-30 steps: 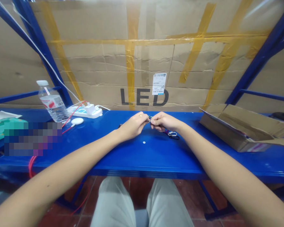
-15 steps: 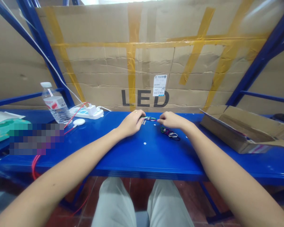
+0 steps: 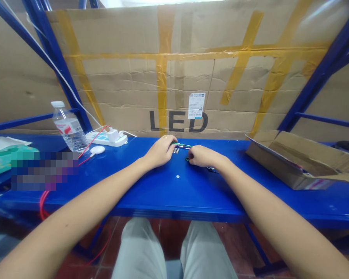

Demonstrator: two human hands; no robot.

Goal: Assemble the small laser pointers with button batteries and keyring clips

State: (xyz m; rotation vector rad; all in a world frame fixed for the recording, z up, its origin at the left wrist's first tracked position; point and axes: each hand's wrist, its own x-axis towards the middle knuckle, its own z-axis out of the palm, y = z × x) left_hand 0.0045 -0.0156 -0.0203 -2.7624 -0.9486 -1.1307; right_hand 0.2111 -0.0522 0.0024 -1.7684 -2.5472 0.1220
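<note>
On the blue table, my left hand (image 3: pixel 162 151) rests with its thumb and fingers closed around the left end of slim, shiny green and purple metal pieces (image 3: pixel 183 146). Small silver bits (image 3: pixel 176 150) lie just below them. My right hand (image 3: pixel 206 156) is closed in a pinch, with a green carabiner (image 3: pixel 187 159) poking out at its fingertips. Under its wrist shows part of a silver and dark carabiner (image 3: pixel 212 169); other carabiners there are hidden by the hand.
An open cardboard box (image 3: pixel 296 162) stands to the right. Leftward are a water bottle (image 3: pixel 69 128), a white power strip (image 3: pixel 116 138), a round white charger (image 3: pixel 97 150), red cable and a teal packet (image 3: pixel 11 159). Behind the table rises a large taped carton (image 3: pixel 128 85).
My right hand has moved down and slightly left from beside the coloured metal pieces onto the carabiners, and the green one has shifted left with it. My left hand stays nearly in place.
</note>
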